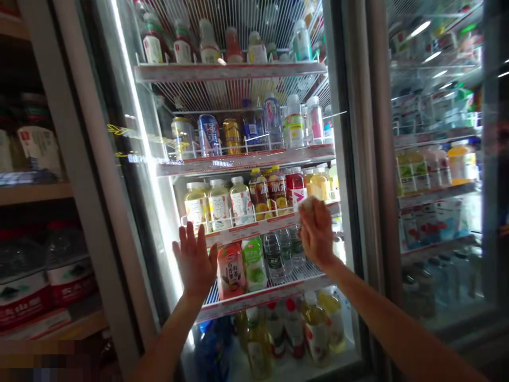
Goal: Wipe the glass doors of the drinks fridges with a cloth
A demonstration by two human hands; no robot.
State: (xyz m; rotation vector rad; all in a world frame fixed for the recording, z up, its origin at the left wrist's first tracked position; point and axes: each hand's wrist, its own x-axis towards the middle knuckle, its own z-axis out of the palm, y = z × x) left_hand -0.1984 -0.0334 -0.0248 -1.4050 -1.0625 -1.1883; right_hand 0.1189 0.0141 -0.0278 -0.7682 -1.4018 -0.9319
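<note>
I face a lit drinks fridge behind a glass door [131, 159]. My left hand [195, 261] is open, fingers spread and palm flat against the glass, just left of a red-labelled juice bottle [230, 270] on a lower shelf. My right hand [316, 231] is raised to the glass near the door's right frame [345, 175], in front of the price rail under a red-labelled bottle [295, 188]. Its fingers are curled and blurred around a small pale thing at the top of the hand. I cannot name that thing.
Wire shelves [238, 70] hold rows of bottles and cans, with more bottles on the fridge floor [294, 366]. A second glass-door fridge [437, 159] stands to the right. At left, wooden shelving [35, 192] carries large water bottles [63, 265].
</note>
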